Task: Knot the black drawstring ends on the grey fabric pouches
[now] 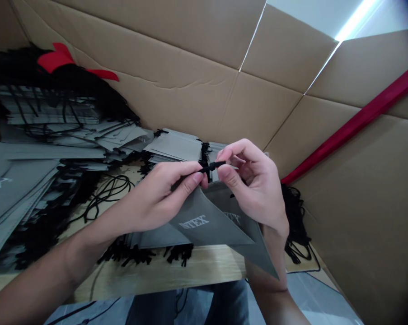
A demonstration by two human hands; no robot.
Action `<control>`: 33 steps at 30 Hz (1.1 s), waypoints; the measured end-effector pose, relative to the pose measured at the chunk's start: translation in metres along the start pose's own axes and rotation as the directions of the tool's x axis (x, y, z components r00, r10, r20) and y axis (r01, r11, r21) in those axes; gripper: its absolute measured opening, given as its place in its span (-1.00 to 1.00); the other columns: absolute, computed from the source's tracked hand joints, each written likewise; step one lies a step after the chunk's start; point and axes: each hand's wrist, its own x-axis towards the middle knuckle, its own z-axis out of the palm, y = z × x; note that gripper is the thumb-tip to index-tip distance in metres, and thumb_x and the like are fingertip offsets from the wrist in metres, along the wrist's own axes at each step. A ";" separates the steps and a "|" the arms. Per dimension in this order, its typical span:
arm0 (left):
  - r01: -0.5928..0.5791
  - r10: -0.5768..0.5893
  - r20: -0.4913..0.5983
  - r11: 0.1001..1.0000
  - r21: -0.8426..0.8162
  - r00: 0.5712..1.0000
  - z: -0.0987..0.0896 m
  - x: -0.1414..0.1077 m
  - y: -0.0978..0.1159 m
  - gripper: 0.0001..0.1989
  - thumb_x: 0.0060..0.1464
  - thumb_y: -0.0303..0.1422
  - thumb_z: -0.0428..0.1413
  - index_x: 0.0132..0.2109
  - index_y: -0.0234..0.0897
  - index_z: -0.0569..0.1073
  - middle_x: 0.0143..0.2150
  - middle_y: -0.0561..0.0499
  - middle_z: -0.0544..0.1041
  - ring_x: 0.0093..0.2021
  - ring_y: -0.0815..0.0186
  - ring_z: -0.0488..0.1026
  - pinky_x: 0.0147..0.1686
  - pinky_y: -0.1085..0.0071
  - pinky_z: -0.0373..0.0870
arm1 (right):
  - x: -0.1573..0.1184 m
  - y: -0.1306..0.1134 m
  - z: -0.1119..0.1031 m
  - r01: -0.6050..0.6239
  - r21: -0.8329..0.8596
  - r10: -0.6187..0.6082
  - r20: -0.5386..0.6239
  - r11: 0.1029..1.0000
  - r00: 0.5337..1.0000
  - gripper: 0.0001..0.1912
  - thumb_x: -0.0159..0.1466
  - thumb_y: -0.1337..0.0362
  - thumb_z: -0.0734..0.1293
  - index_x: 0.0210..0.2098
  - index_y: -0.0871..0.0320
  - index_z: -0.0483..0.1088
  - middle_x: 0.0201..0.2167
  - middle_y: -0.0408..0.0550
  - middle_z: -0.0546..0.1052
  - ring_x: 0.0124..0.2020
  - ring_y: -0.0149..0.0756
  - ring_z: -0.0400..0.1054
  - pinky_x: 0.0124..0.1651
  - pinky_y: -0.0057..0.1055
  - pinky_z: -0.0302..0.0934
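Between my two hands, in the middle of the head view, runs a short black cord [212, 167] with a knot in it. My left hand [163, 192] pinches the cord left of the knot between thumb and fingers. On the other side, my right hand [254, 180] grips the cord end with thumb and forefinger, its other fingers curled. Below them hangs a grey pouch [208, 225] with white lettering ending in "TEX". A second lettered grey flap [254, 239] shows behind it, under my right hand. My palms hide part of the cord and the pouch tops.
Stacks of grey pouches [24, 180] with black cord ends fill the left of the wooden table [210, 266]. A smaller stack [178, 144] stands behind my hands. Loose black cords [293, 207] lie at right. Cardboard walls [190, 67] surround the table; a red strip [353, 126] crosses one.
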 end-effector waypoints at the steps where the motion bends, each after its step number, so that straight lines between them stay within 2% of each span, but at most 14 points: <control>1: -0.025 0.025 0.007 0.999 0.020 1.000 0.000 -0.001 0.001 -0.67 0.61 -0.38 0.04 -0.23 -0.23 0.52 -0.44 0.16 0.44 -0.46 0.42 0.32 -0.45 0.48 0.23 | 0.000 0.000 -0.002 0.000 -0.011 0.001 0.036 1.000 0.999 -0.63 0.36 0.09 0.75 -0.01 0.04 0.63 -0.15 -0.14 0.63 -0.28 -0.37 0.48 -0.36 -0.46 0.31; 3: -0.066 0.065 0.027 0.996 0.060 0.998 0.001 -0.002 0.002 -0.65 0.61 -0.41 0.01 -0.24 -0.24 0.48 -0.41 0.16 0.43 -0.44 0.43 0.32 -0.42 0.47 0.25 | 0.000 0.001 -0.004 0.008 -0.045 -0.004 0.093 0.999 0.996 -0.59 0.29 0.11 0.79 -0.01 0.05 0.67 -0.17 -0.15 0.66 -0.32 -0.38 0.48 -0.40 -0.47 0.29; 6: -0.108 0.103 0.038 0.985 0.138 0.994 0.002 -0.004 0.002 -0.66 0.62 -0.42 -0.03 -0.19 -0.28 0.52 -0.37 0.14 0.45 -0.41 0.43 0.33 -0.36 0.45 0.29 | -0.001 0.001 -0.002 0.021 -0.117 -0.009 0.102 0.993 0.995 -0.74 0.33 0.19 0.76 -0.13 0.09 0.71 -0.28 -0.17 0.69 -0.43 -0.42 0.42 -0.41 -0.46 0.29; 8: -0.137 0.133 0.033 0.969 0.205 0.991 0.003 -0.005 0.002 -0.65 0.60 -0.45 -0.04 -0.20 -0.30 0.53 -0.37 0.13 0.45 -0.41 0.43 0.33 -0.36 0.44 0.29 | -0.002 0.001 0.001 0.038 -0.164 -0.024 0.086 0.986 0.996 -0.82 0.36 0.26 0.73 -0.14 0.09 0.74 -0.31 -0.17 0.71 -0.45 -0.43 0.40 -0.41 -0.45 0.27; 11: -0.165 0.177 -0.012 0.936 0.311 0.984 0.004 -0.005 0.001 -0.69 0.53 -0.49 0.00 -0.21 -0.31 0.54 -0.38 0.12 0.48 -0.41 0.44 0.36 -0.37 0.43 0.27 | -0.003 -0.001 0.004 0.100 -0.243 -0.085 0.069 0.965 0.994 -0.89 0.39 0.32 0.70 -0.12 0.07 0.76 -0.29 -0.16 0.74 -0.42 -0.41 0.42 -0.37 -0.41 0.27; 14: -0.143 0.184 -0.089 0.926 0.348 0.979 0.004 -0.006 0.001 -0.76 0.45 -0.50 0.05 -0.19 -0.31 0.58 -0.43 0.15 0.50 -0.46 0.46 0.36 -0.40 0.44 0.25 | -0.005 -0.001 0.008 0.160 -0.286 -0.151 0.056 0.945 0.987 -0.93 0.43 0.33 0.67 -0.14 0.05 0.77 -0.23 -0.14 0.77 -0.33 -0.34 0.51 -0.31 -0.37 0.32; 18: -0.106 0.153 -0.113 0.933 0.344 0.982 0.003 -0.007 0.002 -0.77 0.34 -0.51 0.02 -0.29 -0.26 0.47 -0.50 0.20 0.35 -0.52 0.49 0.22 -0.46 0.45 0.17 | -0.006 0.002 0.014 0.193 -0.237 -0.184 0.059 0.952 0.981 -0.91 0.45 0.35 0.64 -0.11 0.02 0.75 -0.22 -0.18 0.76 -0.36 -0.37 0.49 -0.31 -0.38 0.35; 21: -0.131 0.193 -0.117 0.906 0.402 0.974 0.003 -0.008 0.001 -0.76 0.29 -0.55 -0.01 -0.36 -0.25 0.38 -0.51 0.20 0.27 -0.51 0.48 0.15 -0.46 0.42 0.11 | -0.006 0.005 0.017 0.197 -0.237 -0.185 0.072 0.951 0.980 -0.92 0.50 0.37 0.57 -0.12 0.05 0.70 -0.26 -0.18 0.73 -0.39 -0.39 0.48 -0.32 -0.39 0.34; 24: -0.160 0.232 -0.104 0.874 0.459 0.967 0.004 -0.009 0.000 -0.74 0.34 -0.56 0.00 -0.34 -0.25 0.41 -0.47 0.17 0.33 -0.47 0.45 0.18 -0.43 0.39 0.13 | -0.006 0.005 0.017 0.186 -0.247 -0.172 0.075 0.951 0.982 -0.90 0.55 0.38 0.50 -0.09 0.06 0.67 -0.26 -0.17 0.72 -0.36 -0.38 0.52 -0.29 -0.39 0.39; 26: -0.165 0.242 -0.106 0.865 0.474 0.964 0.005 -0.010 0.000 -0.74 0.38 -0.56 0.00 -0.30 -0.25 0.42 -0.45 0.17 0.37 -0.47 0.44 0.22 -0.43 0.39 0.14 | -0.006 0.004 0.017 0.182 -0.238 -0.167 0.082 0.954 0.983 -0.91 0.51 0.38 0.54 -0.05 0.06 0.66 -0.24 -0.19 0.71 -0.35 -0.40 0.51 -0.27 -0.42 0.40; 30: -0.174 0.238 -0.088 0.874 0.454 0.967 0.007 -0.010 0.002 -0.80 0.40 -0.54 0.03 -0.20 -0.25 0.47 -0.41 0.15 0.46 -0.45 0.42 0.33 -0.42 0.41 0.22 | -0.007 0.001 0.016 0.177 -0.258 -0.163 0.076 0.950 0.984 -0.79 0.37 0.36 0.69 -0.08 0.04 0.67 -0.28 -0.23 0.68 -0.41 -0.44 0.40 -0.33 -0.44 0.33; 33: -0.157 0.231 -0.102 0.868 0.472 0.968 0.008 -0.011 0.003 -0.78 0.39 -0.54 0.02 -0.25 -0.24 0.43 -0.44 0.17 0.41 -0.47 0.42 0.29 -0.43 0.39 0.19 | -0.007 0.001 0.015 0.194 -0.268 -0.183 0.067 0.944 0.981 -0.85 0.40 0.34 0.67 -0.12 0.05 0.69 -0.29 -0.22 0.69 -0.43 -0.45 0.36 -0.34 -0.43 0.31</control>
